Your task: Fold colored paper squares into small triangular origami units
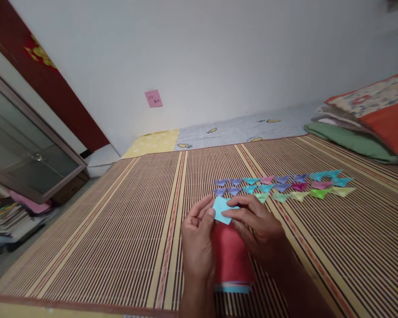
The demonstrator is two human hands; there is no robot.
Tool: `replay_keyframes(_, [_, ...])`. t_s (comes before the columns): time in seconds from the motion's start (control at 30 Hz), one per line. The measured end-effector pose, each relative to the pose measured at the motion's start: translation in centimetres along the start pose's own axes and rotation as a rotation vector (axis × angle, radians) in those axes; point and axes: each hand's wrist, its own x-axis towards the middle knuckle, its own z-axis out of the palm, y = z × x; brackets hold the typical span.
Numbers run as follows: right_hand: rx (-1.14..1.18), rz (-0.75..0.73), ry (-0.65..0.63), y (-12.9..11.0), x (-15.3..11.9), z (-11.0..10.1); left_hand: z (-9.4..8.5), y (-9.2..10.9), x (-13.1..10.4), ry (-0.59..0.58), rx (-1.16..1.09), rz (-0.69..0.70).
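A small light-blue folded paper (220, 210) is held up between both hands. My left hand (199, 234) pinches its left edge between thumb and fingers. From the other side, my right hand (260, 225) grips the right part, its fingers lying over the front. Below the hands lies a stack of paper sheets (234, 254), red on top with blue and other colours showing at the near edge. Just beyond, folded paper boats (299, 186) in blue, purple, pink, green and yellow stand in rows on the striped mat.
The striped bamboo mat (119, 229) covers the bed. Folded bedding (354, 139) is piled at the far right. A pink note (153, 98) sticks to the white wall behind. At the left are a glass-fronted cabinet (29, 141) and a pile of books (9, 218).
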Motion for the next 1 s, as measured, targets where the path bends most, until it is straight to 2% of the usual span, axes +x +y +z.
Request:
replay_keyframes(0.23, [-0.011,-0.034,-0.059,0.4,-0.4,0.5,-0.5,0.4,0.7,0.019,-0.076,-0.070])
replay_keyframes(0.4, [-0.007,-0.028,-0.052,0.7,-0.5,0.6,-0.7,0.4,1.1,-0.024,-0.201,-0.215])
replay_keyframes(0.53, [-0.004,-0.027,-0.052,0.9,-0.6,0.5,-0.7,0.1,1.3,0.007,-0.314,-0.336])
replay_keyframes(0.67, [0.037,-0.022,-0.091,0.4,-0.5,0.2,-0.6,-0.5,1.3,-0.015,-0.250,-0.288])
replay_keyframes(0.77, [0.095,0.094,-0.059,-0.1,-0.4,0.0,-0.6,-1.0,1.2,0.000,-0.125,-0.182])
replay_keyframes(0.9, [0.108,0.385,0.044,0.2,-0.4,-0.1,-0.4,-1.2,0.7,0.010,0.081,-0.077])
replay_keyframes(1.0, [0.162,0.503,0.024,0.8,-0.6,0.1,-0.3,-1.1,0.5,-0.025,0.208,-0.038])
